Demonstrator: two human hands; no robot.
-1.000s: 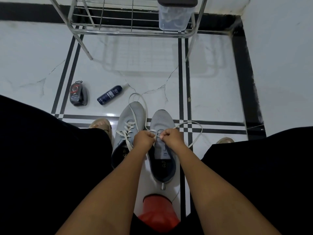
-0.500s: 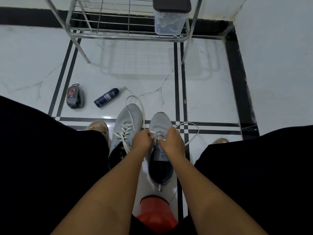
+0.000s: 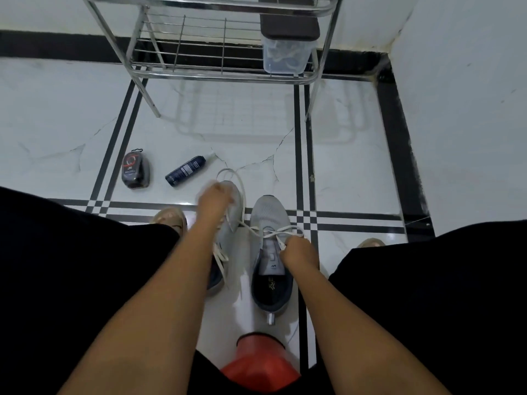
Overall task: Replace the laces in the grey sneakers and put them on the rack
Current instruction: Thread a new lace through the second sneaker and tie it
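A chrome wire shoe rack (image 3: 228, 72) stands on the white marble floor with black stripes (image 3: 350, 172), a clear plastic box with a dark lid (image 3: 288, 49) on its lowest shelf. Nearer, two grey mesh sneakers (image 3: 269, 220) sit side by side on the floor between the person's knees. The left hand (image 3: 214, 198), blurred, is closed on a white flat lace (image 3: 251, 228) above the left shoe's toe. The right hand (image 3: 299, 250) pinches the lace at the right shoe's eyelets.

grey sneakers (image 3: 268, 215), white laces (image 3: 273, 233) – black-striped floor (image 3: 299, 155)
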